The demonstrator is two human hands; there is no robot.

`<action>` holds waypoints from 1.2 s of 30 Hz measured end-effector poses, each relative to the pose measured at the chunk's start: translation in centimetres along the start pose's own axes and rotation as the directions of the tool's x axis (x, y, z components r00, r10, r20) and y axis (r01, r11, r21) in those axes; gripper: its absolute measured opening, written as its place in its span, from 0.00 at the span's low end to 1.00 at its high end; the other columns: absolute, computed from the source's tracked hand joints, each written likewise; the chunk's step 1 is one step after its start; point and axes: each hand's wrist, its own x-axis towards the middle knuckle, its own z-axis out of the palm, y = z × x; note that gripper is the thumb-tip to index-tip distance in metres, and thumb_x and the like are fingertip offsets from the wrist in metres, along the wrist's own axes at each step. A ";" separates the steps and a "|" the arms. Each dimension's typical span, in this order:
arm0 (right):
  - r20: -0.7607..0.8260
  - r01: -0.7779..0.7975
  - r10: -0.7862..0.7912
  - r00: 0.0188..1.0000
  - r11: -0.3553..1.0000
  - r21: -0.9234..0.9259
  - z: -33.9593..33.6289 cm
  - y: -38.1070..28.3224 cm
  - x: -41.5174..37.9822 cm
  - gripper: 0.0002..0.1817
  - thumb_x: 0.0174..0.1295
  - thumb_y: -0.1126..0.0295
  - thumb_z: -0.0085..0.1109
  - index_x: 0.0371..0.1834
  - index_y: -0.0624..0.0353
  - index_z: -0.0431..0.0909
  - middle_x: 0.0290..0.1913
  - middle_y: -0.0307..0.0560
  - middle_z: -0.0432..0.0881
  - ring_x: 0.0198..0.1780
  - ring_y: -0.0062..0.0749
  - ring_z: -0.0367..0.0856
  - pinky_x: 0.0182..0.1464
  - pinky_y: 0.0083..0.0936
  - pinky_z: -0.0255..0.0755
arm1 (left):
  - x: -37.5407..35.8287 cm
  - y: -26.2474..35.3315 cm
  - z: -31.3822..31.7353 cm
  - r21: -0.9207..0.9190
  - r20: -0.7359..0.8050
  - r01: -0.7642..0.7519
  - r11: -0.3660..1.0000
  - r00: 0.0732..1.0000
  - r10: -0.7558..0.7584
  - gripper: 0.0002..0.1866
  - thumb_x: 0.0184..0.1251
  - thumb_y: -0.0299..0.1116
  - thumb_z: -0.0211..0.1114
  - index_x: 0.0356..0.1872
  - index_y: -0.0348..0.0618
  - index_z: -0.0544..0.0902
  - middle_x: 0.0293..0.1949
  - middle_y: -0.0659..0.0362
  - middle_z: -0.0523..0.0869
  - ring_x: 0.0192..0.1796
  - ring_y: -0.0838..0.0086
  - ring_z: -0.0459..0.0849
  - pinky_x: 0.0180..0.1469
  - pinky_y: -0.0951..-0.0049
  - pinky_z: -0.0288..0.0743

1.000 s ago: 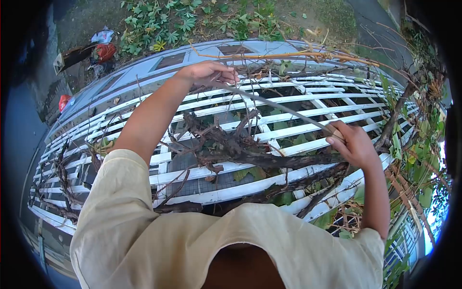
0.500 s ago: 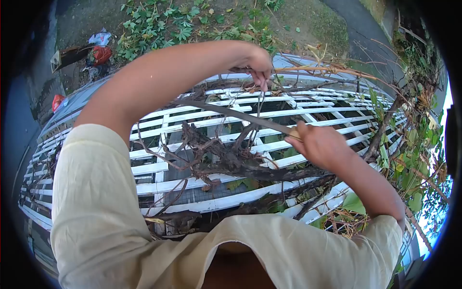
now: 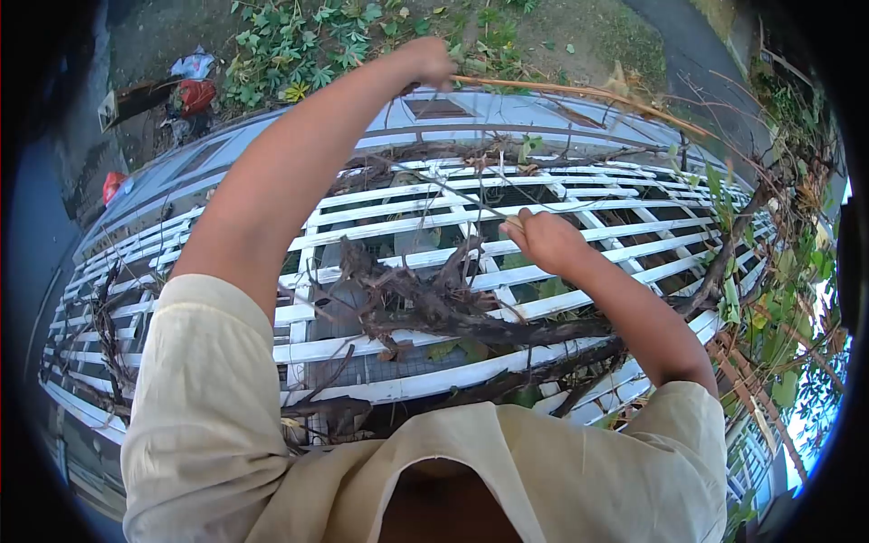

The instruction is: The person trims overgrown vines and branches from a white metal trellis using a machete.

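Note:
My left hand (image 3: 431, 63) is stretched far forward past the white slats, closed and slightly blurred. From it a long brown vine stem (image 3: 579, 90) runs off to the right. My right hand (image 3: 549, 242) is wrapped around the pale handle of a machete (image 3: 466, 196). Its thin dark blade points left and forward over the slats, seen nearly edge-on. Beneath both arms a thick, gnarled vine trunk (image 3: 434, 308) lies across the white slatted trellis (image 3: 380, 391).
Leafy green cuttings (image 3: 299, 50) lie on the ground beyond the trellis. Tangled vines and leaves (image 3: 778, 299) crowd the right side. A red bag (image 3: 194, 95) is at the far left. Another thick branch (image 3: 507, 373) crosses the slats close to my body.
My left hand has moved forward and left, drawing the vine stem along. My right hand has shifted slightly left and forward, and the machete blade has turned more edge-on.

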 end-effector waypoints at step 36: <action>0.608 -0.588 0.367 0.704 0.781 0.211 -10.8 0.5 -13.3 0.38 0.82 0.34 0.44 0.48 0.64 0.86 0.27 0.45 0.80 0.25 0.31 0.84 0.33 0.33 0.80 | -32.2 11.7 12.0 -0.043 0.466 -0.467 0.883 0.773 0.431 0.60 0.68 0.76 0.64 0.84 0.33 0.62 0.89 0.48 0.55 0.91 0.52 0.42 0.91 0.48 0.37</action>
